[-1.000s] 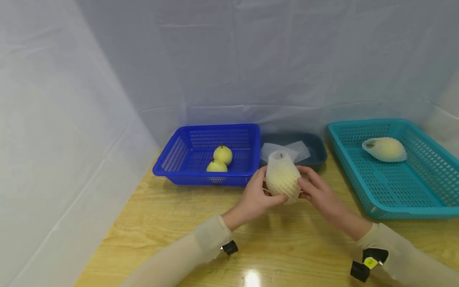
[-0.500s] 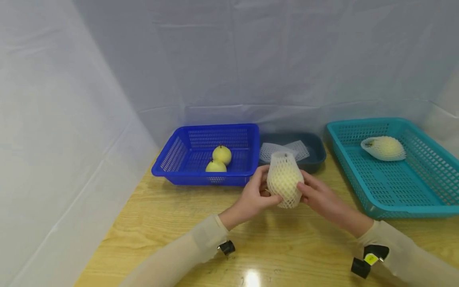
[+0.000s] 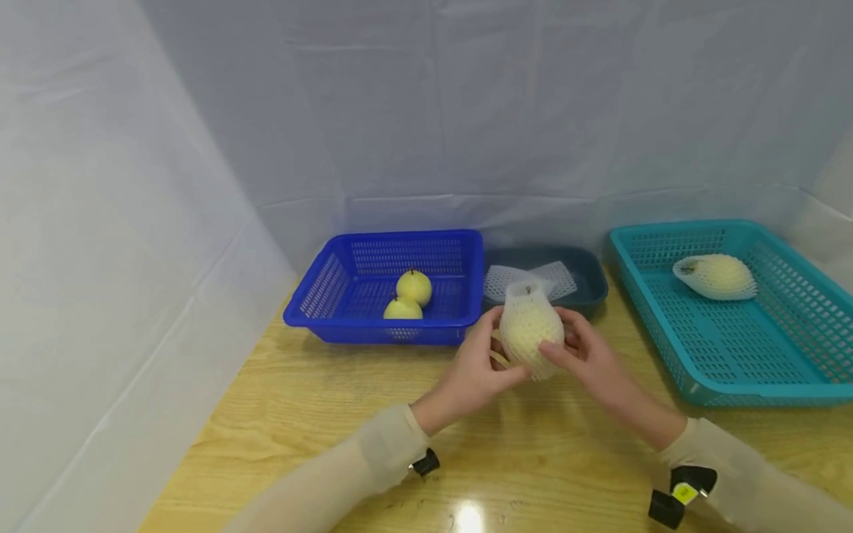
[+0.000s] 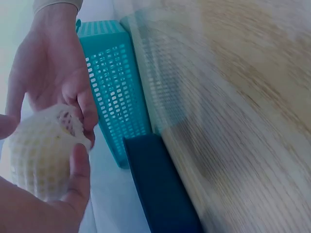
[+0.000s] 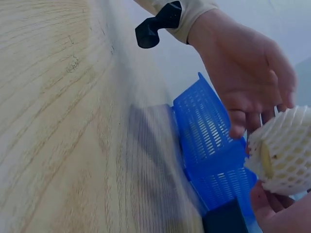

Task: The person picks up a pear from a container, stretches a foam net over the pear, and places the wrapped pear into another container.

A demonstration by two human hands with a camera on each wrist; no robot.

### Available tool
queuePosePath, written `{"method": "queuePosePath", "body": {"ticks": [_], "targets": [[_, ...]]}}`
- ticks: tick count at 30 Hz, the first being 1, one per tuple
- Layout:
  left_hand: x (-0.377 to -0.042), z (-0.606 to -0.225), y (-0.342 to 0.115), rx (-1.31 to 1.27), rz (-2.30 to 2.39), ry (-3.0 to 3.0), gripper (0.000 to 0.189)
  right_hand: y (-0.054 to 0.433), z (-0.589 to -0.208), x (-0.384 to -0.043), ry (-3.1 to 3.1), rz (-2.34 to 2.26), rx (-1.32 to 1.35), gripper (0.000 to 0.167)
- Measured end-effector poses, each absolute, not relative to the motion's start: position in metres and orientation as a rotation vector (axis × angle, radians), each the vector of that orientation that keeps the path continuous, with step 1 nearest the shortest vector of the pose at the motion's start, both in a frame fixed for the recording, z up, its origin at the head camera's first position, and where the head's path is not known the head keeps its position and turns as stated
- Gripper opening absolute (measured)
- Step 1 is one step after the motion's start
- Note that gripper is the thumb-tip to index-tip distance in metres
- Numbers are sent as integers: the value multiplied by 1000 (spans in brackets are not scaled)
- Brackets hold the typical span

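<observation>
A yellow-green pear in a white foam net sleeve [image 3: 531, 326] is held up between both hands, over the front of the dark tray. Its stem shows inside the net's gathered top. My left hand [image 3: 474, 366] holds it from the left, thumb low on the net. My right hand [image 3: 596, 370] grips it from the right, with the thumb across the front. In the right wrist view, the net's lower end [image 5: 267, 160] gapes and bare pear skin shows. Two bare pears [image 3: 415, 287] lie in the blue basket [image 3: 386, 323].
A dark blue-grey tray [image 3: 589, 277] with white foam nets [image 3: 563, 277] stands behind the hands. To the right is a teal basket [image 3: 766, 389] holding one netted pear [image 3: 723, 277]. White sheeting [image 3: 466, 111] rises behind the wooden table [image 3: 320, 400].
The netted pear has shifted slightly right, coming nearer and then back a little. My right thumb has moved from its right side onto its front. The baskets' contents look the same.
</observation>
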State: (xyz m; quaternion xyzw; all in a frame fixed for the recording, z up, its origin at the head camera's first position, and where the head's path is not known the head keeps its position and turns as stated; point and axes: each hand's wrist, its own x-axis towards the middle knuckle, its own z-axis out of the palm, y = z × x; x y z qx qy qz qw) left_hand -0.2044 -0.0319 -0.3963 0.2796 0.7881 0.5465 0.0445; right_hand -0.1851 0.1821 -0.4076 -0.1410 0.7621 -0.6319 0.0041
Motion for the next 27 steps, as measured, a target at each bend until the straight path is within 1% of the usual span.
{"method": "queuePosePath", "body": {"ticks": [5, 8, 13, 15, 18, 21, 27], "targets": [[-204, -398, -26, 771, 1626, 2496, 91, 177, -408, -182, 2352, -2022, -421, 64], [-205, -401, -26, 726, 1645, 2492, 90, 176, -409, -181, 2327, -2028, -444, 63], [-209, -402, -31, 701, 1721, 2386, 83, 182, -412, -182, 2332, -2044, -464, 50], [-211, -403, -32, 707, 1749, 2333, 80, 185, -413, -184, 2340, -2038, -458, 47], [-212, -404, -34, 740, 1787, 2264, 77, 188, -413, -187, 2327, -2009, -460, 50], [-213, -406, -36, 780, 1813, 2191, 76, 189, -413, -189, 2273, -1974, -490, 57], [-213, -407, -38, 874, 1852, 2048, 75, 191, -414, -188, 2033, -2017, -653, 64]]}}
